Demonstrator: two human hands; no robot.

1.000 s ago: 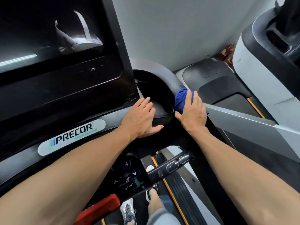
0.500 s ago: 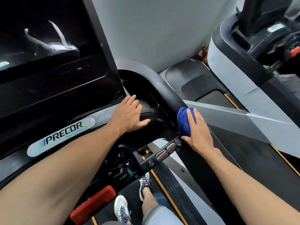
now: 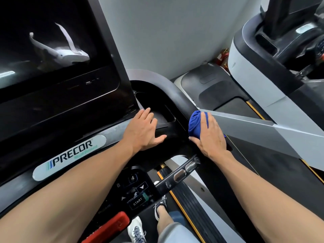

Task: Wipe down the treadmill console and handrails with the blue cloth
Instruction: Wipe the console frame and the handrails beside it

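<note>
The treadmill console has a dark screen [image 3: 52,67] and a black tray [image 3: 154,104] to its right. My left hand [image 3: 142,132] rests flat on the tray's front edge, fingers straight. The bunched blue cloth [image 3: 195,123] sits on the black right handrail [image 3: 177,95], just past the tray. My right hand [image 3: 210,137] lies over the cloth and holds it against the rail, thumb tucked at its lower side. Most of the cloth's right half is hidden under my fingers.
A PRECOR badge [image 3: 70,156] and a keypad [image 3: 135,192] with a red stop bar [image 3: 108,228] sit below the screen. A short grip bar with metal sensors [image 3: 182,172] crosses beneath my right wrist. A neighbouring treadmill [image 3: 245,55] and its grey side rail [image 3: 254,127] stand close on the right.
My right hand slid the cloth down the handrail and has come part of the way back up toward the console. My left hand has stayed on the tray edge.
</note>
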